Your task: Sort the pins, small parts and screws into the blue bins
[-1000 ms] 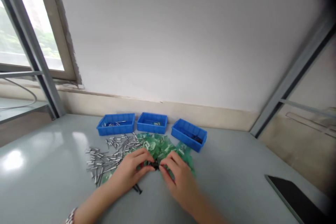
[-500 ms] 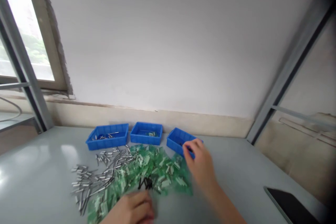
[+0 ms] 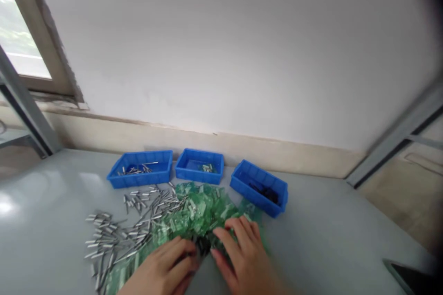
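Note:
My left hand (image 3: 166, 265) is closed at the near edge of the pile, fingers curled beside some small black pieces (image 3: 202, 245); whatever its fingertips may hold is hidden. Across from it, my right hand (image 3: 244, 253) reaches over the right part of the green plastic packets (image 3: 202, 214), thumb and fingers apart near the same black pieces. Pale little parts show inside the packets. Left of them lie many loose silvery metal pins with thicker ends (image 3: 107, 235), shaped like blind rivets.
Three blue bins stand along the wall: a left bin (image 3: 165, 177) with metal pins, a middle bin (image 3: 187, 174) with a few green packets, and a right bin (image 3: 242, 186) with black pieces. A dark flat device (image 3: 411, 279) lies at the table's right edge.
My right hand has come away from the right bin, back and down to the pile by my left hand. Black pieces now show plainly in that bin. The camera view has shifted.

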{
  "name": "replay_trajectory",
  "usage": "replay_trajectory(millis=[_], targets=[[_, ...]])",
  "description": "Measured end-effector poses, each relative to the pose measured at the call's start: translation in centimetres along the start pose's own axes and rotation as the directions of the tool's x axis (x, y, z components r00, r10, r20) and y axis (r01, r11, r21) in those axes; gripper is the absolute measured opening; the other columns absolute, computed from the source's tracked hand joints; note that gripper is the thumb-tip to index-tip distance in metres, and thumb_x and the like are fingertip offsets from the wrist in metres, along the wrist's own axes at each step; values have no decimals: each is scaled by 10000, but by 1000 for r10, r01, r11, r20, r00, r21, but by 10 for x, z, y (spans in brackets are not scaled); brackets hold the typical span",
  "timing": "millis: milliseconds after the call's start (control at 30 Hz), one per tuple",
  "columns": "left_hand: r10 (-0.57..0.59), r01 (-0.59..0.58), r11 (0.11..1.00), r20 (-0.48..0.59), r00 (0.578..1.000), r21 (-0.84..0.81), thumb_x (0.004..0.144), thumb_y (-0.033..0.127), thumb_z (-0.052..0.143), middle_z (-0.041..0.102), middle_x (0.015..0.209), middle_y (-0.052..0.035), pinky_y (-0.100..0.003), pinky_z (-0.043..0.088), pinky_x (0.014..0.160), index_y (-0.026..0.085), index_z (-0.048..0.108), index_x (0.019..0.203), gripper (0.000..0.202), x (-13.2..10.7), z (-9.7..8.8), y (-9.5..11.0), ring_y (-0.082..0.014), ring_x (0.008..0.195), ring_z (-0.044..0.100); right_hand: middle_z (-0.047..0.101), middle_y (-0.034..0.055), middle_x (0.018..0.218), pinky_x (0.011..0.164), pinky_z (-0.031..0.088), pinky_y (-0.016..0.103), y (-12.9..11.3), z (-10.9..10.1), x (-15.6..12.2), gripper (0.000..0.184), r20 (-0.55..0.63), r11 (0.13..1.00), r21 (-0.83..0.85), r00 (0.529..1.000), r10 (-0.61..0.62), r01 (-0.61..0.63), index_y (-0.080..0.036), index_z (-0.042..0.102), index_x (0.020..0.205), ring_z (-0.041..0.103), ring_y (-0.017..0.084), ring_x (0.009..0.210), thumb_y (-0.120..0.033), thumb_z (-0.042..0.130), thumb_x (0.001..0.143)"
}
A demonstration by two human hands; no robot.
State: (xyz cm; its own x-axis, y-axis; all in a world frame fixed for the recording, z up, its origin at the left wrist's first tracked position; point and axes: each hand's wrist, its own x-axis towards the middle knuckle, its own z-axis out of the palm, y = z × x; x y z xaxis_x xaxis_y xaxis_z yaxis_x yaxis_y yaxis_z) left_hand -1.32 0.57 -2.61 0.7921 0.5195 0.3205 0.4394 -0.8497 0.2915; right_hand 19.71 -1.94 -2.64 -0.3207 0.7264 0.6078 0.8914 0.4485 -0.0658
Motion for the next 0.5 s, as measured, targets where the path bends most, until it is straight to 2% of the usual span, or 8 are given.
replay_trajectory(millis=[67, 200, 333, 500], targets=[[-48, 49, 998, -26, 998, 38, 812, 151, 457, 586, 1033, -66, -254, 483, 820, 207, 556, 985, 206, 0, -3, 3, -171, 910, 572, 595, 76, 934, 701, 413, 377, -11, 5, -5, 260, 67, 999, -13, 997, -35, 36, -222, 574, 1022, 533, 257, 859, -323, 515, 791], [-104, 104, 994, -22, 994, 31, 792, 165, 487, 548, 1156, -71, -315, 472, 880, 224, 503, 1133, 345, -3, -2, 3, -202, 1017, 544, 581, 83, 974, 687, 435, 393, -11, 8, -10, 290, 182, 999, -30, 983, 32, -27, -226, 565, 1045, 526, 272, 882, -262, 542, 757], [-153, 152, 987, -12, 988, -59, 800, 182, 484, 529, 1193, -74, -276, 475, 881, 223, 413, 1235, 443, -10, -3, 6, -184, 1042, 536, 563, 83, 924, 708, 422, 411, -13, 6, -11, 204, 239, 998, -1, 969, 57, -58, -223, 581, 947, 504, 278, 903, -198, 491, 766], [-153, 152, 975, 4, 988, -160, 777, 147, 501, 558, 1145, -50, -207, 478, 857, 245, 463, 1175, 411, -14, -8, 13, -155, 999, 563, 567, 70, 835, 705, 387, 398, -17, 7, -13, 137, 279, 997, 44, 959, 49, -64, -197, 583, 851, 499, 262, 838, -168, 504, 744]])
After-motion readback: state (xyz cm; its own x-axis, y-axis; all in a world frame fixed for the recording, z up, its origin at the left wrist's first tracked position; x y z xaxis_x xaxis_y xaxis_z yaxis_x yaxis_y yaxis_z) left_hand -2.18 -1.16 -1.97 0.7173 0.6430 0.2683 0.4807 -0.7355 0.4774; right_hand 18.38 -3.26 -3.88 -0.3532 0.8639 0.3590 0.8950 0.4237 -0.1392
